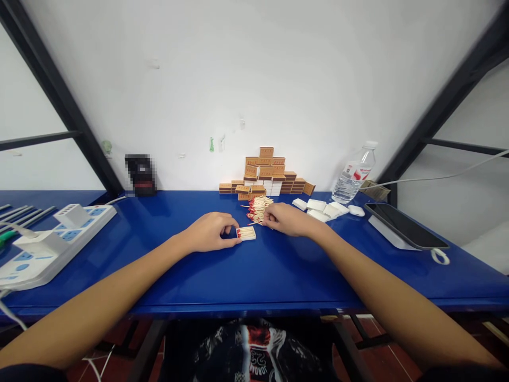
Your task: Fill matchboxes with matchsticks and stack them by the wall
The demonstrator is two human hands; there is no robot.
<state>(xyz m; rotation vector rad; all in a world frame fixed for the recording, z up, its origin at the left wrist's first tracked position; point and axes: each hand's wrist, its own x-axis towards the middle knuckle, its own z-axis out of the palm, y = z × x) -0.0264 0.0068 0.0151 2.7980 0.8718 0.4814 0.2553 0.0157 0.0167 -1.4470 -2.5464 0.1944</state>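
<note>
My left hand (pixel 217 232) grips the left end of a small white matchbox tray (pixel 248 233) between thumb and fingers. Matches with red heads lie side by side in the tray, which rests on the blue table. Just beyond it is a loose pile of red-tipped matches (pixel 258 206). My right hand (pixel 283 218) is at the right side of this pile, its thumb and fingers pinched together on matches at the edge. How many matches are in the pinch is hidden. Several white tray pieces (pixel 317 206) lie to the right of my right hand.
Brown matchboxes (pixel 265 171) are stacked against the wall. A water bottle (pixel 355 172), a white case (pixel 356 210) and a phone (pixel 405 225) on a white support stand right. A power strip (pixel 95 217) with chargers lies left. A blurred black object (pixel 142 175) stands at the back.
</note>
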